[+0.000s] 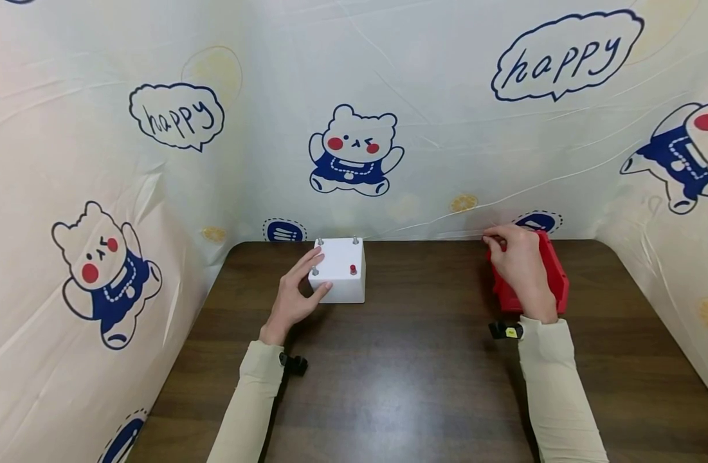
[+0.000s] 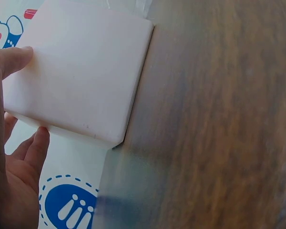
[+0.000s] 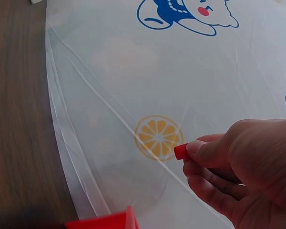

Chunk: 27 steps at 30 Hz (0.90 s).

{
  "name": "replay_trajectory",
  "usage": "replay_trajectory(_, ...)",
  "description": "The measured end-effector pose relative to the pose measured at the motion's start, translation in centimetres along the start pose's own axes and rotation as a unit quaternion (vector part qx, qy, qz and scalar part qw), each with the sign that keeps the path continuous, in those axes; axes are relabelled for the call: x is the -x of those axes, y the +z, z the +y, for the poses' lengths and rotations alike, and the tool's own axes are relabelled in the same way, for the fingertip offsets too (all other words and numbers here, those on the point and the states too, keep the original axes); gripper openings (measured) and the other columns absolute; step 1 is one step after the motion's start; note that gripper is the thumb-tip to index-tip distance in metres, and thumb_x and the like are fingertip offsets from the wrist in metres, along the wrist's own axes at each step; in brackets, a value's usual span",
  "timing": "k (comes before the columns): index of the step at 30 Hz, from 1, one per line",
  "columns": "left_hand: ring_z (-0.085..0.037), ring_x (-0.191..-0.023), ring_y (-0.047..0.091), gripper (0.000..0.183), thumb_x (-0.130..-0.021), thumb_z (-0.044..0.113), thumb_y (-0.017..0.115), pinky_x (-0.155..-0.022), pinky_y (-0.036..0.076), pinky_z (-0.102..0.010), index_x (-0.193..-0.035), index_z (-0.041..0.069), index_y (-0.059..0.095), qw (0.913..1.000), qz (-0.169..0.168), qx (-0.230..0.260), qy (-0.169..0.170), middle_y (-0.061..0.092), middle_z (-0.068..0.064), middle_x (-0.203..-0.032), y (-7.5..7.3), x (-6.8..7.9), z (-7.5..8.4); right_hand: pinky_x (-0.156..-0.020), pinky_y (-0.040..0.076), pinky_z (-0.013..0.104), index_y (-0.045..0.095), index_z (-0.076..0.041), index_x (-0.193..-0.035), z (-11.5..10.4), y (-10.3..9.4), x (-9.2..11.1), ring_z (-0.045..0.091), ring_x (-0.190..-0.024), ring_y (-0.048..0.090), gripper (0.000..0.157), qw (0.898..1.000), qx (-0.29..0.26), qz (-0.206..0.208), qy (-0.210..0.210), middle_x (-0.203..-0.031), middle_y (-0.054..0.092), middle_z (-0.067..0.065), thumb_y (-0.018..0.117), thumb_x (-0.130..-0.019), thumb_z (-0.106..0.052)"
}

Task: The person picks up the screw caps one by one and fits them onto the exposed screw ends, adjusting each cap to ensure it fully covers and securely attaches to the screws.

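Observation:
A white box stands near the table's far edge, left of centre. From its top rise three bare metal posts and one post with a red cap at the near right corner. My left hand holds the box at its left side, with the thumb on the near face and fingers along the left side and top edge. Between thumb and forefinger, my right hand pinches a small red cap, raised above the red bin. The bin's inside is mostly hidden by that hand.
The brown wooden table ends at a printed cloth backdrop behind the box and bin. More of this cloth hangs along the left and right sides. Bare wood lies between the white box and the red bin.

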<state>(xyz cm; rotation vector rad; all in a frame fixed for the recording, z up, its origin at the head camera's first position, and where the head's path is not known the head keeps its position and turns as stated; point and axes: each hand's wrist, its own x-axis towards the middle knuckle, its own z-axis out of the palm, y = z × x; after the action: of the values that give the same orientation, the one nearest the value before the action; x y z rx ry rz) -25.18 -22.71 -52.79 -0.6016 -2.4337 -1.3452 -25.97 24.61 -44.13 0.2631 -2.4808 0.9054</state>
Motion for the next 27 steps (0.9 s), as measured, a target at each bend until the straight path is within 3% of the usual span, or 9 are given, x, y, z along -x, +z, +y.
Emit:
replay_trajectory(13, -0.024, -0.156, 0.043, 0.063, -0.095, 0.022, 0.083, -0.122, 0.040, -0.060, -0.153, 0.025, 0.060, 1.0000, 0.000, -0.004, 0.003, 0.047, 0.003, -0.167, 0.0, 0.0, 0.0, -0.084, 0.064, 0.060, 0.080, 0.003, -0.112, -0.5, 0.4, 0.1, 0.038, -0.088, 0.072, 0.017, 1.000, -0.005, 0.006, -0.018, -0.108, 0.077, 0.026, 0.072, -0.097, 0.004)
replay_trajectory(22, -0.024, -0.157, 0.042, 0.063, -0.095, 0.022, 0.082, -0.122, 0.041, -0.059, -0.154, 0.026, 0.059, 0.9999, -0.006, 0.008, -0.013, 0.046, 0.005, -0.168, -0.1, 0.1, 0.2, -0.089, 0.062, 0.061, 0.079, 0.002, -0.117, -1.1, 0.8, 0.2, 0.042, -0.096, 0.074, 0.021, 1.000, -0.009, -0.017, -0.005, -0.115, 0.076, 0.027, 0.074, -0.097, 0.003)
replay_trajectory(27, -0.027, -0.156, 0.042, 0.065, -0.093, 0.016, 0.084, -0.121, 0.042, -0.060, -0.153, 0.022, 0.059, 0.9996, -0.005, 0.019, -0.022, 0.046, 0.001, -0.168, 0.0, 0.1, 0.3, -0.087, 0.064, 0.059, 0.079, 0.002, -0.115, -1.1, 1.1, 0.1, 0.038, -0.092, 0.073, 0.019, 1.000, -0.009, -0.017, -0.011, -0.112, 0.077, 0.025, 0.073, -0.097, 0.002)
